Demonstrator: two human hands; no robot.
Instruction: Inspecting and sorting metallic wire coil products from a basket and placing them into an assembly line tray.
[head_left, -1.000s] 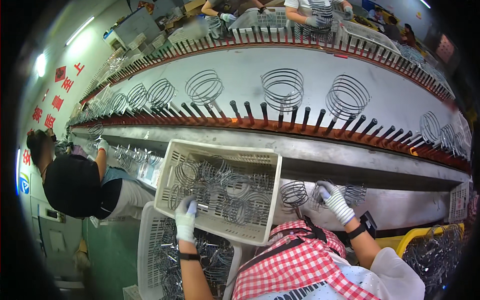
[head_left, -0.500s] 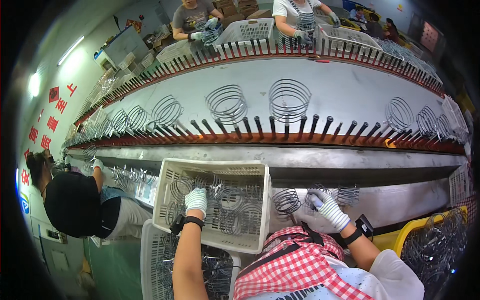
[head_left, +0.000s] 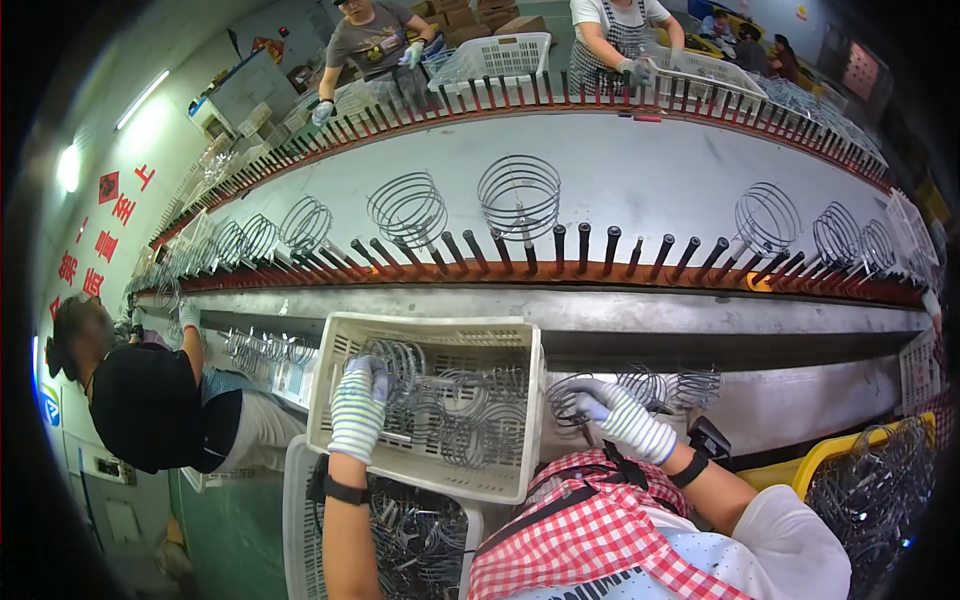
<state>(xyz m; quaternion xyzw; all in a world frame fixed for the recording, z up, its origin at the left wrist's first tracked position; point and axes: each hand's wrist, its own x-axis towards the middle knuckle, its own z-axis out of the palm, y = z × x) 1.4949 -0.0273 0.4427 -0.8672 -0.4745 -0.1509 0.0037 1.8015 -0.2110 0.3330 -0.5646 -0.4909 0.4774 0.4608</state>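
My left hand [head_left: 358, 410], in a striped white-and-green glove, is closed at the left side of a white plastic crate [head_left: 428, 325]. Its fingers grip a grey wire coil [head_left: 403, 366] of several rings with a short metal stem. More such coils [head_left: 468, 430] lie in the crate. To the crate's right, my right hand [head_left: 628, 418], gloved alike, has its fingers pinched on another wire coil [head_left: 566, 398] above the metal ledge. Two further coils, one a wire coil [head_left: 697, 385], stand on that ledge just beyond the right hand. My fingertips are partly hidden.
Ahead runs a metal table with a row of dark-tipped red pegs [head_left: 585, 245], some bearing wire coils [head_left: 518, 197]. A yellow bin [head_left: 815, 460] of coils stands at right, a second white crate [head_left: 300, 520] below left. A co-worker [head_left: 150, 400] stands left; others work across the table.
My left hand has moved left in the crate, with a coil now beside its fingers. My right hand has shifted left to the nearest ledge coil. The pegs' coils have slid left.
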